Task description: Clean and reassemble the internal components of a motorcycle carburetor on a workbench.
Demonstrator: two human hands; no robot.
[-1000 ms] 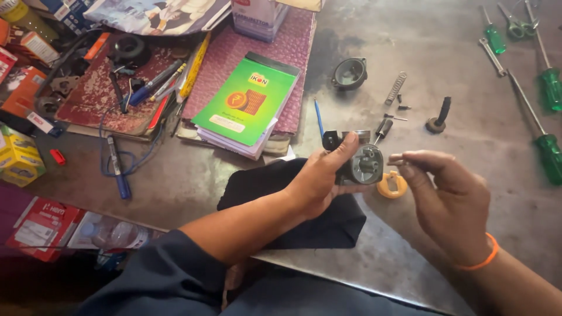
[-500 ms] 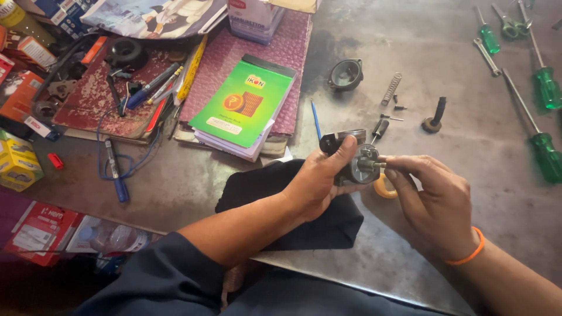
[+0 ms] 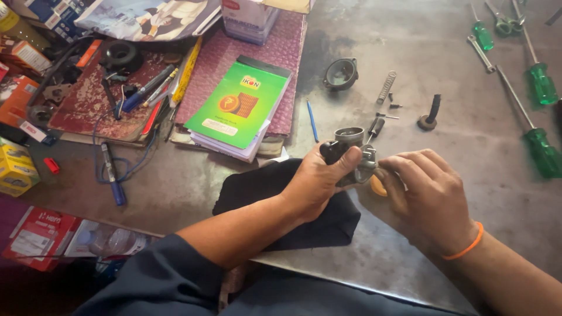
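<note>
Left hand [image 3: 316,181] clamped around grey metal carburetor [image 3: 353,153], held just above metal table [image 3: 445,76], right hand [image 3: 430,196] pinching its side, fingertips closed there, black cloth [image 3: 281,202] beneath, spring [image 3: 386,86] and green-handled screwdrivers [image 3: 541,143] beyond, green booklet [image 3: 237,108] to the left.

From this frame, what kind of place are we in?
Most likely a small repair workshop bench. The left hand grips a small metal engine part while the right hand works at it, green-handled screwdrivers lie on the metal table, and a loose spring sits nearby.
</note>
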